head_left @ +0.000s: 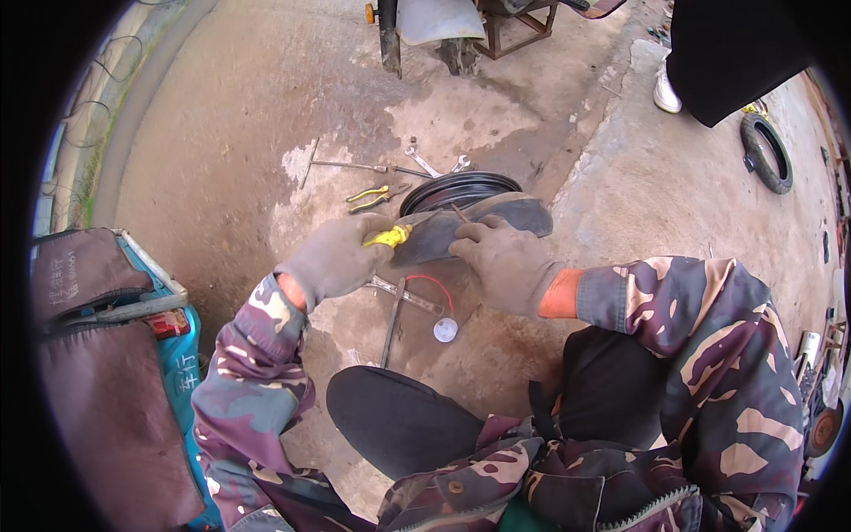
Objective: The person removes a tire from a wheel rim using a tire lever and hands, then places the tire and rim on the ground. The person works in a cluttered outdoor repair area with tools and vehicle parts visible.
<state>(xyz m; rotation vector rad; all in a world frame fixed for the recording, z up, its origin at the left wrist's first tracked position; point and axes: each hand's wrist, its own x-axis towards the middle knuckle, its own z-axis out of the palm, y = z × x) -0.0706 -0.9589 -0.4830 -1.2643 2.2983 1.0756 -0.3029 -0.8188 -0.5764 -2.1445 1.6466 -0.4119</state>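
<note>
Gripping a yellow-handled tool (388,237) in the left hand (335,259), with fingers clamped around the handle. Resting the right hand (507,261) against the black tire (523,215); cannot tell whether clamping or merely touching with the fingers. Location of tire: ahead of the knees (399,421), at a black wheel rim (470,182).

On a concrete floor (230,115), a wheel (461,189) lies mid-frame, the left hand (332,257) at its lower left, the right hand (507,259) at its lower edge. Pliers (369,200) rest just left of it, below a T-handle wrench (347,166). Another wrench (421,161) lies just above the wheel; a spanner (412,297) lies below. A loose tyre (782,173) sits upper right, a seat (111,426) lower left.
</note>
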